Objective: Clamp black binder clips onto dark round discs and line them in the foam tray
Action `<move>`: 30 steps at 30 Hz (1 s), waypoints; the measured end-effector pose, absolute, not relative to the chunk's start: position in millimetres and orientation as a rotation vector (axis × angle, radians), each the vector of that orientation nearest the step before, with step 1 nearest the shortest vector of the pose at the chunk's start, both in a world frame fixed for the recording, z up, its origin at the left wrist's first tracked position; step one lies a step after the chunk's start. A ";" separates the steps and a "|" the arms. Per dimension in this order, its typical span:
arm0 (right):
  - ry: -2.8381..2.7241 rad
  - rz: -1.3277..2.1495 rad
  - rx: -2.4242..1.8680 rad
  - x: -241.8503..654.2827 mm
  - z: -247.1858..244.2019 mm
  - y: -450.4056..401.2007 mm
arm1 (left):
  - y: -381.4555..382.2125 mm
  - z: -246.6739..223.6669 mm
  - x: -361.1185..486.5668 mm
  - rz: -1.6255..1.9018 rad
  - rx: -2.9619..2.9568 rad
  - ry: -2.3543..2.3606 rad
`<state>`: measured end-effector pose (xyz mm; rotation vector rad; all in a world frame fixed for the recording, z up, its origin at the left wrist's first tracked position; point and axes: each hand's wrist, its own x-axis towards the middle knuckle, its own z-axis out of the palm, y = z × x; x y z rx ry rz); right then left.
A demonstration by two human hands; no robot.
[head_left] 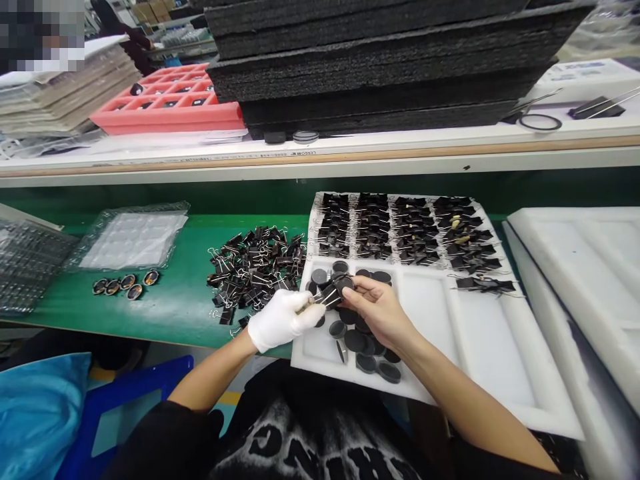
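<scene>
2 hands meet over the left part of a white tray (500, 347). The left hand (283, 321), gloved in white, grips 1 binder clip (329, 293) by its wire handles, probably because squeezing there parts its jaws. The bare right hand (379, 308) pinches 1 black disc (345, 283) between thumb and fingers, right at the clip; whether the clip bites the disc, I cannot tell. Loose discs (355, 341) lie in the tray below the hands, and loose clips (255, 263) are heaped just left of it on the green table (177, 310), seemingly for easy reach. 4 columns of clips (373, 230) crowd the tray's far part, perhaps to save room. 5 small round parts (135, 292) sit near 1 clear plastic tray (135, 237); the loose discs and heaped clips overlap too much to count.
</scene>
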<state>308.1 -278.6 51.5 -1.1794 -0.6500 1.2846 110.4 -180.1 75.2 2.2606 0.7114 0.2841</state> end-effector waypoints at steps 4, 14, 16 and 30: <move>-0.526 1.355 -1.081 312.6 56.1 -277.1 | -152.4 90.6 92.0 0.360 2.461 0.717; -0.387 1.347 -1.082 321.3 51.7 -273.4 | -109.1 85.3 59.2 -0.056 3.143 0.976; -0.383 1.362 -1.082 319.8 51.3 -273.4 | -108.0 82.3 57.4 -0.093 3.143 0.970; -0.662 1.357 -1.085 311.1 44.9 -276.8 | -107.0 98.0 60.9 0.954 2.193 0.924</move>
